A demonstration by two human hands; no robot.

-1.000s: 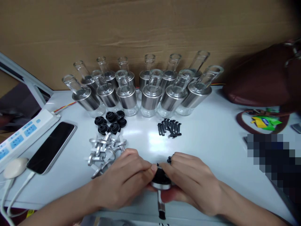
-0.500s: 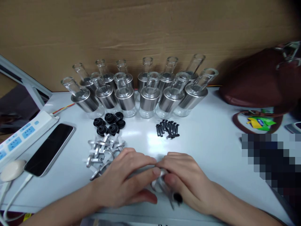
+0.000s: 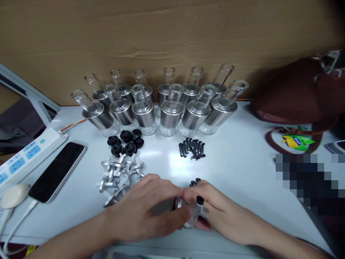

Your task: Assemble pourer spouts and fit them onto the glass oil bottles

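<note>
We note passage over the surface between the small black pieces and the bag; bottles block the rear.

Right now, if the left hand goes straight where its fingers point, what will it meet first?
Probably the silver piece in the right hand; the left hand overlaps it in view, so contact is unclear.

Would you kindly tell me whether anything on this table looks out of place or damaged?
The green-and-yellow packet within the loop of the brown strap seems slightly stray, unlike the bottles in their orderly rows. No spill or obvious damage shows.
</note>
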